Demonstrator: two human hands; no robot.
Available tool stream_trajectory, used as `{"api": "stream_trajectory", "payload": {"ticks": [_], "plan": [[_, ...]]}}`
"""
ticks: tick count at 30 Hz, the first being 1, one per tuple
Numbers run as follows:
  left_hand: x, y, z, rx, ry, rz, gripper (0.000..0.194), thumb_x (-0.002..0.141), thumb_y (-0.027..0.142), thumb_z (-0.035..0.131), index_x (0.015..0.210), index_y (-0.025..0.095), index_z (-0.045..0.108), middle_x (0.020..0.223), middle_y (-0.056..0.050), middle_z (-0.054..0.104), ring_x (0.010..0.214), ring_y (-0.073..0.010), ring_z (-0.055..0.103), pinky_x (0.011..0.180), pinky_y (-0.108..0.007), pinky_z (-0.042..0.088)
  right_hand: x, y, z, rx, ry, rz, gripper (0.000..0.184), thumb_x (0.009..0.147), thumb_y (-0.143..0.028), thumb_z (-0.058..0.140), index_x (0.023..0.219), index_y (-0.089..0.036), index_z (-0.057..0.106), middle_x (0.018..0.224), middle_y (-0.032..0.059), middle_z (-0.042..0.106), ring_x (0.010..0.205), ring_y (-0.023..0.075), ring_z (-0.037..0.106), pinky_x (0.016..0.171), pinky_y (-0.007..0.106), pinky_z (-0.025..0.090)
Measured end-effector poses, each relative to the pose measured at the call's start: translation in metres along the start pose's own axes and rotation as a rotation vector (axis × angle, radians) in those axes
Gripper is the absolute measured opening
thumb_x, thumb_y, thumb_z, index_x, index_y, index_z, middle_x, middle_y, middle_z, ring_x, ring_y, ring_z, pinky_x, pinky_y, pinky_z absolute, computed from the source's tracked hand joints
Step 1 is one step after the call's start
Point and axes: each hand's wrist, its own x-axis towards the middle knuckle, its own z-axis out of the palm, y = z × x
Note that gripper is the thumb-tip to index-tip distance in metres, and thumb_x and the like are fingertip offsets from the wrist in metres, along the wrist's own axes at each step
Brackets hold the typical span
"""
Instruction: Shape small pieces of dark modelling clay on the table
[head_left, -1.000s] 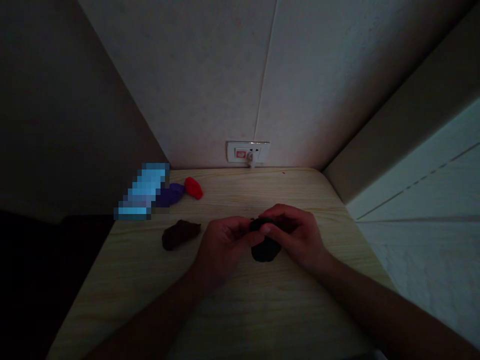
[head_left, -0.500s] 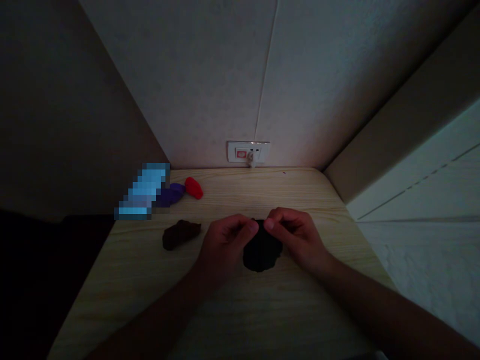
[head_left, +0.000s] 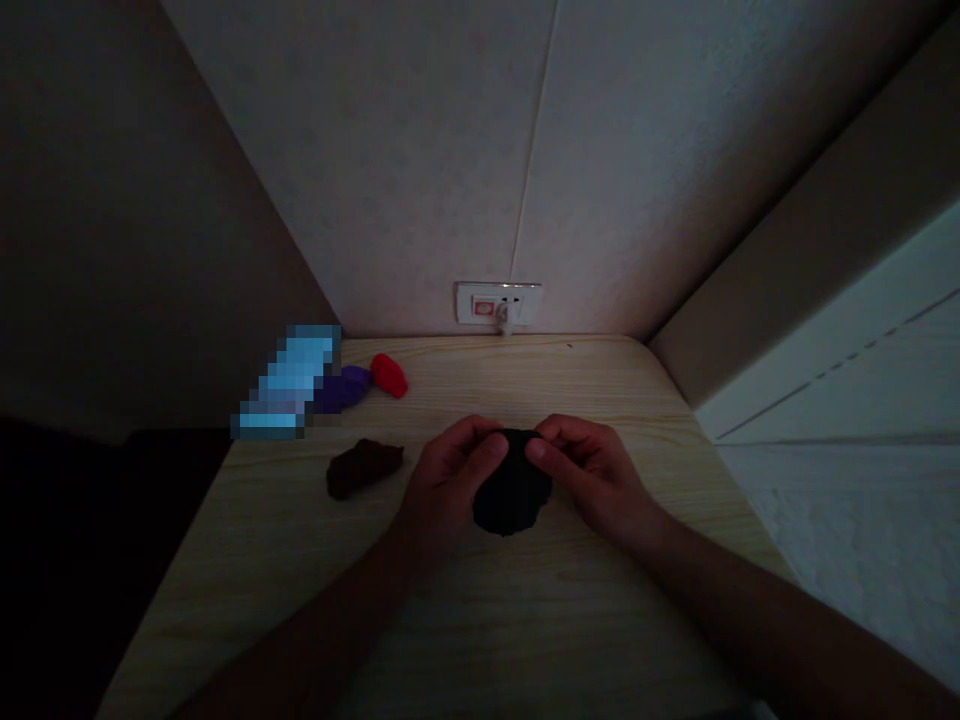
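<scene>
Between my hands is a flattened, roundish black piece of modelling clay (head_left: 513, 490) with an uneven edge. My left hand (head_left: 452, 475) pinches its upper left rim, thumb on the near face. My right hand (head_left: 591, 468) grips the upper right rim in the same way; the fingers behind the clay are hidden. Left of my left hand, a dark brown lump of clay (head_left: 364, 468) lies on the wooden tabletop (head_left: 480, 620). Farther back are a red lump (head_left: 389, 375) and a purple lump (head_left: 346, 386), side by side.
A blurred-out, bright bluish slab (head_left: 289, 385) stands at the table's back left, beside the purple lump. On the wall behind is a socket plate (head_left: 498, 303) with a plug (head_left: 504, 318) in it. A pale panel (head_left: 840, 330) rises on the right. The light is dim.
The black clay has shifted slightly left and up between my hands. My thumbs have moved apart along its top edge, so more of that edge shows. The other lumps stay put.
</scene>
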Motion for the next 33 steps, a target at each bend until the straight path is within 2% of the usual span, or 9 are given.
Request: {"api": "stream_trajectory", "payload": {"ticks": [4,8,15,19,23,29,33], "plan": [[-0.001,0.006,0.003,0.055,-0.055,-0.052,0.032,0.074,0.043,0.087,0.075,0.017,0.068,0.068,0.001,0.066,0.062,-0.0123,0.059,0.059,-0.023,0.047,0.001,0.002,-0.002,-0.001,0.065,-0.053,0.044,0.089,-0.053,0.074,0.065,-0.019,0.062,0.058,-0.0039,0.049,0.054,0.0100,0.042,0.049,0.023,0.036],[-0.002,0.007,0.002,0.113,-0.082,-0.054,0.030,0.071,0.040,0.088,0.073,0.016,0.070,0.065,0.000,0.065,0.060,-0.0128,0.058,0.058,-0.024,0.045,0.002,0.001,-0.002,-0.073,0.014,-0.045,0.052,0.091,-0.059,0.068,0.060,-0.018,0.058,0.057,-0.0039,0.044,0.054,0.0099,0.037,0.049,0.024,0.033],[-0.004,0.000,0.000,0.020,-0.138,-0.047,0.030,0.080,0.043,0.083,0.074,0.016,0.069,0.066,0.002,0.059,0.061,-0.0098,0.051,0.058,-0.022,0.040,0.000,-0.004,0.001,-0.084,-0.009,-0.042,0.052,0.091,-0.057,0.069,0.059,-0.018,0.057,0.055,-0.0051,0.042,0.051,0.0083,0.035,0.048,0.023,0.032],[0.001,-0.004,-0.004,-0.031,-0.043,-0.031,0.028,0.080,0.042,0.085,0.078,0.017,0.073,0.071,0.001,0.064,0.066,-0.0109,0.056,0.062,-0.022,0.044,0.000,-0.001,0.001,0.019,-0.043,0.021,0.046,0.088,-0.060,0.073,0.070,-0.018,0.061,0.058,-0.0041,0.052,0.051,0.0090,0.045,0.048,0.021,0.039],[0.005,-0.005,-0.005,-0.106,0.049,-0.016,0.030,0.078,0.044,0.086,0.080,0.017,0.074,0.076,0.000,0.068,0.069,-0.0120,0.060,0.065,-0.023,0.049,0.000,-0.002,0.001,0.069,-0.051,0.079,0.040,0.077,-0.052,0.086,0.074,-0.018,0.066,0.061,-0.0025,0.061,0.051,0.0099,0.053,0.049,0.022,0.045],[0.004,-0.001,-0.006,-0.117,-0.032,-0.096,0.032,0.070,0.039,0.093,0.084,0.016,0.078,0.078,-0.003,0.076,0.068,-0.0148,0.067,0.067,-0.027,0.053,0.000,0.000,-0.002,0.060,0.022,0.044,0.032,0.071,-0.042,0.093,0.067,-0.018,0.072,0.060,-0.0011,0.066,0.053,0.0108,0.056,0.050,0.022,0.046],[0.004,-0.003,-0.008,-0.107,-0.052,-0.064,0.024,0.072,0.035,0.092,0.084,0.017,0.082,0.078,-0.003,0.079,0.072,-0.0139,0.069,0.072,-0.025,0.053,0.001,0.003,-0.002,0.226,0.036,0.039,0.032,0.076,-0.045,0.089,0.065,-0.018,0.075,0.063,-0.0007,0.065,0.057,0.0098,0.055,0.052,0.021,0.045]]}}
